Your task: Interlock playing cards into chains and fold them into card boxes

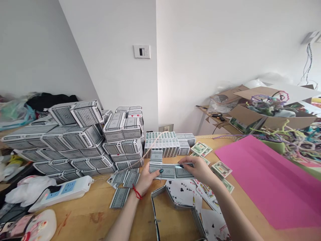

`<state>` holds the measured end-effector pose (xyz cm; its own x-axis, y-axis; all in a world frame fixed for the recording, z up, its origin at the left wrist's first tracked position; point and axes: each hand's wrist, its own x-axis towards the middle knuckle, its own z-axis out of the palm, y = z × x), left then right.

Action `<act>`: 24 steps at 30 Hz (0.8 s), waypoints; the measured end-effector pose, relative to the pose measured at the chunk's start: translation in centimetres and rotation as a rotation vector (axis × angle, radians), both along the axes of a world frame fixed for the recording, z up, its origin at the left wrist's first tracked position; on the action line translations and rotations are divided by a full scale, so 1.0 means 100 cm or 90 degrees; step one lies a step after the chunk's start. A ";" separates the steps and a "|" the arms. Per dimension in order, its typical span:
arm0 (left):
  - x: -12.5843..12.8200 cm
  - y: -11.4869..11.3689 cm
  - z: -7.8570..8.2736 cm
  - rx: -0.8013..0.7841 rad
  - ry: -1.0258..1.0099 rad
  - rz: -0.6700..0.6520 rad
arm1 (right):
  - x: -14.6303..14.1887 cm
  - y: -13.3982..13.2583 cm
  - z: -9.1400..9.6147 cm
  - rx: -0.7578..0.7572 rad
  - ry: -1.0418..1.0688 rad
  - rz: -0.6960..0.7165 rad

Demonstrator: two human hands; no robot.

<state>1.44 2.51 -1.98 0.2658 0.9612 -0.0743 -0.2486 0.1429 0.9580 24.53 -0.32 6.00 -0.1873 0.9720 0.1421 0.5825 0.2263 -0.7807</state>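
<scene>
Holding a flat, L-shaped strip of grey-and-white patterned playing cards up between both hands, over a yellow-brown wooden table. Running its long axis from nine to three o'clock, with a one-card arm jutting to twelve at the left end. Gripping that corner with the left hand, with thumb laid across the front and other fingers hidden behind. Pinching the far edge near three o'clock with the right hand, with a narrow thumb-and-forefinger gap. Lies in contact with both hands, but has the jutting arm nearer the left.

Has at six o'clock a bent, grey card-covered band, standing on edge.

Shows black clubs and what reads as "2" and "A" on loose white face-up playing cards, at five o'clock. Shows print too small to read on green-and-white cards at three o'clock. Shows no legible brand on the white power strip with blue sockets, between eight and nine.
</scene>
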 end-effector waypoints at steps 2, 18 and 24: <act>-0.001 0.001 -0.002 0.001 0.000 0.001 | -0.001 0.000 0.000 0.002 -0.003 -0.002; 0.000 -0.002 0.003 -0.009 -0.029 -0.032 | -0.003 -0.004 0.006 0.011 0.001 -0.005; 0.000 -0.002 0.000 0.004 -0.019 -0.024 | -0.006 -0.005 0.006 0.009 -0.012 -0.029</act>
<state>1.47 2.31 -1.94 0.3041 0.9508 -0.0595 -0.2718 0.1464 0.9511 23.97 -0.81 6.59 -0.1454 0.9775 0.1528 0.6071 0.2101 -0.7663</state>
